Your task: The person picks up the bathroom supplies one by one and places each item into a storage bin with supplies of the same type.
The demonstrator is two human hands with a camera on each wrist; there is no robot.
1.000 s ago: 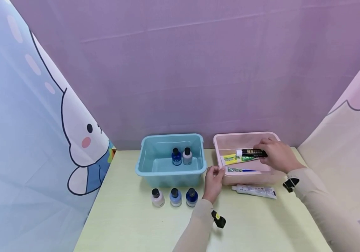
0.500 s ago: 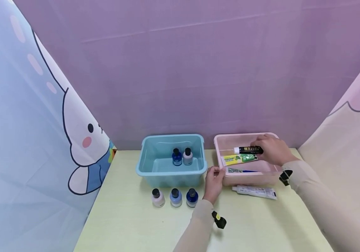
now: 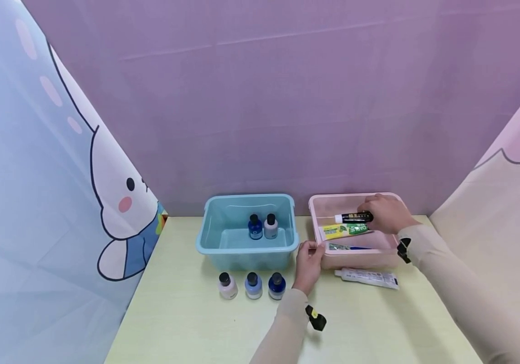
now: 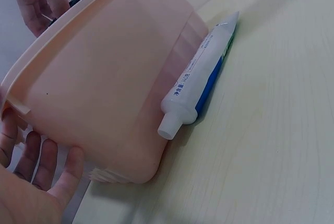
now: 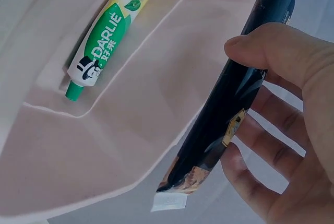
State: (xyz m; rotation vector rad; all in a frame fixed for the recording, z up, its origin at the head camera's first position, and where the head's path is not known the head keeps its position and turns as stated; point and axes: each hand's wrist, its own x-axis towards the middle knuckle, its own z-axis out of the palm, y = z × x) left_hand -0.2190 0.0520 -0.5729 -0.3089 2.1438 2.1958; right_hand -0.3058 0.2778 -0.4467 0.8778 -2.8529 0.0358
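My right hand [image 3: 385, 213] holds a black toothpaste tube [image 3: 353, 217] with a white cap over the pink basket [image 3: 355, 261]. In the right wrist view, thumb and fingers grip the black tube's sides. Inside the basket lie a yellow-and-green Darlie toothpaste tube [image 3: 343, 231] and, by the front wall, a partly hidden blue-and-green tube [image 3: 346, 247]. My left hand [image 3: 307, 265] grips the basket's near left corner at the rim; the left wrist view shows its fingers [image 4: 46, 161] against the outside. A white toothpaste tube [image 4: 195, 72] lies on the table before the basket.
A blue basket [image 3: 246, 251] stands to the left, containing a dark blue bottle [image 3: 255, 228] and a pale pink bottle [image 3: 271, 227]. In front of it are a pink bottle [image 3: 228, 288], a light blue bottle [image 3: 253, 287] and a dark blue bottle [image 3: 276, 287]. A purple curtain [image 3: 260, 101] hangs behind.
My right hand has shifted left with the black tube, staying over the pink basket. My left hand remains at the basket's corner.
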